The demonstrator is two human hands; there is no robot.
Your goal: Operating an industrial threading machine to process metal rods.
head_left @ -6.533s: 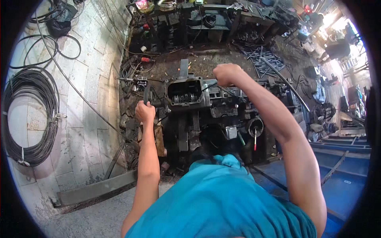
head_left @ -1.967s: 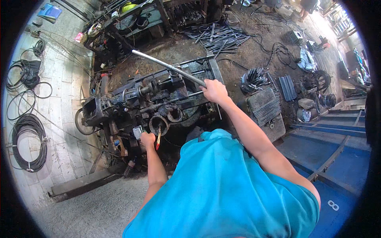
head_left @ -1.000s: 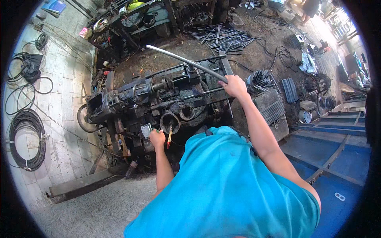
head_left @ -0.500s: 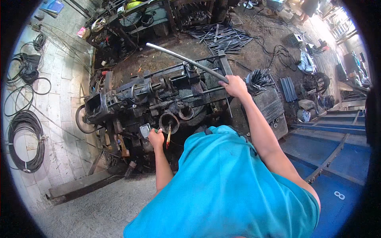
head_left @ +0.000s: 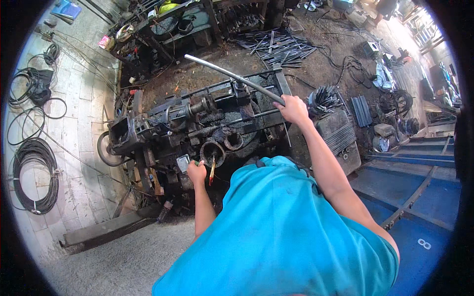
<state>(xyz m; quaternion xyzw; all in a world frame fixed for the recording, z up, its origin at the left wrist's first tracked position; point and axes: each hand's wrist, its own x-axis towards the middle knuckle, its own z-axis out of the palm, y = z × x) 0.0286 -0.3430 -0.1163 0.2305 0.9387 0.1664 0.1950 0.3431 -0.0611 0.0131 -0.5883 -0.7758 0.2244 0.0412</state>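
My right hand point(head_left: 295, 109) is closed round the lower end of a long metal rod point(head_left: 222, 71). The rod slants up to the left over a dark, greasy machine point(head_left: 190, 109), and its far end shines brighter. My left hand point(head_left: 196, 171) is at the machine's near side, fingers curled, beside a small pale grey box point(head_left: 183, 163). A bit of green shows at its thumb; what the fingers hold, if anything, is hidden. Just right of it, a brush point(head_left: 212, 172) with a reddish tip stands in a round, grimy metal cup point(head_left: 217, 149).
Many loose dark rods point(head_left: 279, 48) lie on the floor beyond the machine. At the right are a bundle of rods point(head_left: 326, 98), a metal bin point(head_left: 340, 140) and blue metal panels point(head_left: 419, 197). A coiled cable point(head_left: 34, 170) lies at the left, near a beam point(head_left: 108, 227).
The view has shifted slightly. My right hand keeps its hold on the rod, and my left hand stays beside the grey box.
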